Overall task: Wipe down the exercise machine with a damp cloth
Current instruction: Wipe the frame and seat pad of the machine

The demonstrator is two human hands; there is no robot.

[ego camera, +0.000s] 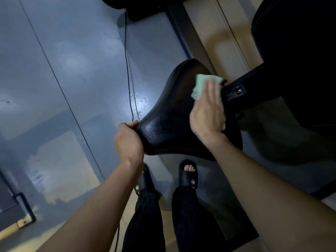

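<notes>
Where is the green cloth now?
In the head view, the green cloth lies under the right hand, pressed on the black seat, right of centre.

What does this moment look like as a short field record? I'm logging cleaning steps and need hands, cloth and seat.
surface: black padded seat
cloth: green cloth, lying on the seat's far, narrow part
right hand: right hand, fingers flat, pressing the cloth on the seat
left hand: left hand, its grip on the seat's near left corner
floor: grey floor, thin dark cable across it
</notes>
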